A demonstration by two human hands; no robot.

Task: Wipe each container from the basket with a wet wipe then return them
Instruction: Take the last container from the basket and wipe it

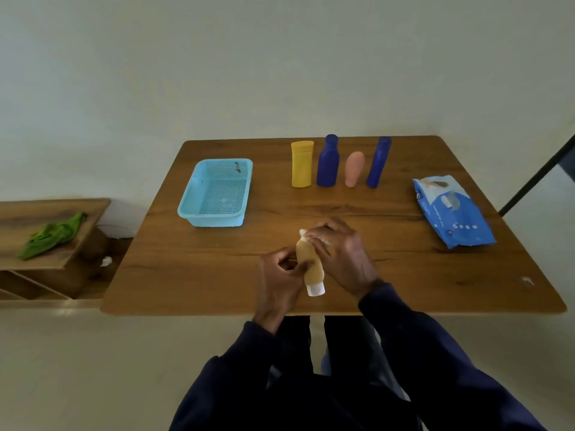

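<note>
Wiping: right hand (339,256) clamps white wipe (303,234) against tan bottle (306,259) (cap toward the person)
Holding: left hand (278,279) grips the bottle's middle
Storage: blue basket (189,194) far-left on bench (404,275)

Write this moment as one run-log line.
left hand: grips tan plastic bottle | right hand: holds white wet wipe against it | light blue plastic basket: holds no bottle

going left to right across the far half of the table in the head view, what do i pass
light blue basket → yellow container → wider dark blue bottle → pink bottle → slimmer dark blue bottle → blue wipes pack
</note>
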